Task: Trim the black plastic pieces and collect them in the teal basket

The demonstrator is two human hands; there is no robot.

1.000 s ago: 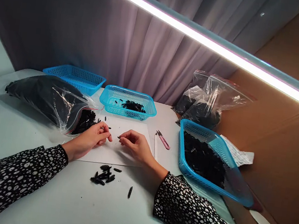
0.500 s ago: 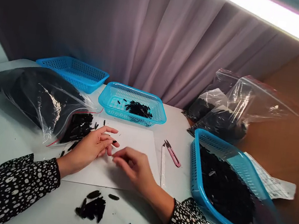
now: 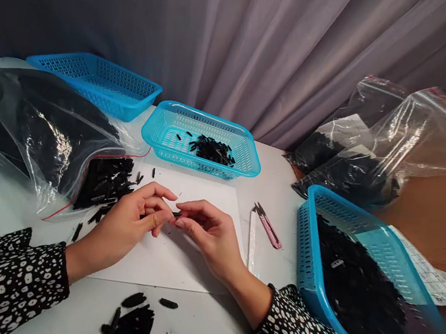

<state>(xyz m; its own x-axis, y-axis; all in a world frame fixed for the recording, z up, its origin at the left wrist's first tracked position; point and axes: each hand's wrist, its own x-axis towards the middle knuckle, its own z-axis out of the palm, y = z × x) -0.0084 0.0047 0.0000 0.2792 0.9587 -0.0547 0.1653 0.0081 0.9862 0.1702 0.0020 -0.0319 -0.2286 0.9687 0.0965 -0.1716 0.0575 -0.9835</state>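
Observation:
Over a white sheet [image 3: 187, 270], my left hand [image 3: 136, 213] and my right hand [image 3: 211, 234] meet fingertip to fingertip. Pinched between them is a small black elongated piece [image 3: 176, 214], mostly covered by the fingers. Just left of my left hand, a heap of similar black pieces [image 3: 111, 179] spills from the mouth of a big clear zip bag [image 3: 41, 130]. Nearer to me, a small pile of black pieces [image 3: 132, 323] lies on the table, with a few loose ones around it.
Behind the sheet stands a light blue basket [image 3: 205, 116] with some black pieces inside; another blue basket [image 3: 132, 107] is farther left. Pink thread snips [image 3: 268, 226] lie beside a white strip [image 3: 252, 240]. On the right are a fuller blue basket [image 3: 311, 273] and clear bags [image 3: 410, 132].
My right hand has come up against my left fingertips, and both now grip the black piece. The whole view has shifted slightly, with baskets and bags spreading outward.

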